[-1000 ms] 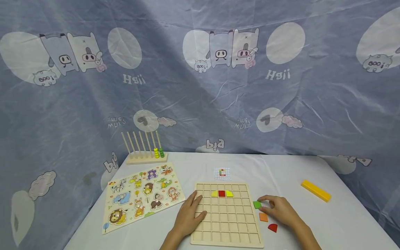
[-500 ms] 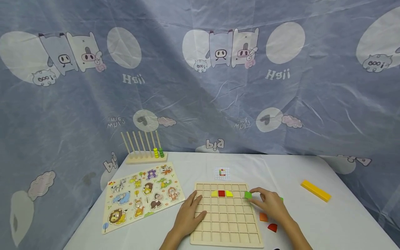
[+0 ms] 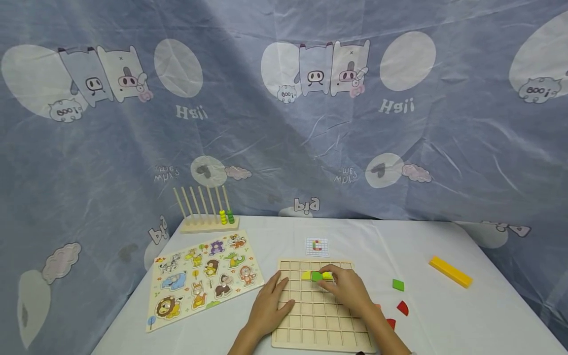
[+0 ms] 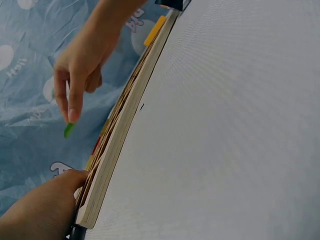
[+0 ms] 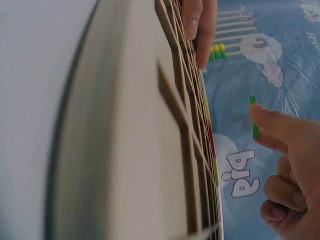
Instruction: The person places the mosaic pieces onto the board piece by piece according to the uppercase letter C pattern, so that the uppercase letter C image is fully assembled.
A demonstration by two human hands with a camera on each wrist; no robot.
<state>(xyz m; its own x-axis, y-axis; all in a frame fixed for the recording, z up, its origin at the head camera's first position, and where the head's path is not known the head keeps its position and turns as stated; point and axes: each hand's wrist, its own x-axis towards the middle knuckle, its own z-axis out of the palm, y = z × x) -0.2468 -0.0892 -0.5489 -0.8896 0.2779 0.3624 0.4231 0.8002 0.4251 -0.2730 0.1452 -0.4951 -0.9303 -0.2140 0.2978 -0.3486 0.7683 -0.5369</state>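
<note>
My left hand (image 3: 267,306) rests on the left edge of a wooden grid board (image 3: 318,323), fingers fairly straight and spread. My right hand (image 3: 348,290) pinches a green square tile (image 3: 316,276) between thumb and fingertips. In the right wrist view that green tile (image 5: 254,117) stands off from the board's face, with the other fingers curled below. On the board's second row are two yellow pieces (image 3: 306,275). The head view has the green tile covering the spot between them; a red piece (image 4: 96,145) shows there in the left wrist view.
Right of the board lie a green tile (image 3: 398,285), two red pieces (image 3: 402,308) and a partly hidden orange tile (image 3: 377,306). Further right is a yellow bar (image 3: 450,271). Behind the board lies a pattern card (image 3: 317,247). An animal puzzle (image 3: 181,315) and a bead stand (image 3: 208,227) are at left.
My right hand has carried the green tile from the table at the board's right, leftward over the second row. Another green tile and a red piece have come into view. My left hand stays put.
</note>
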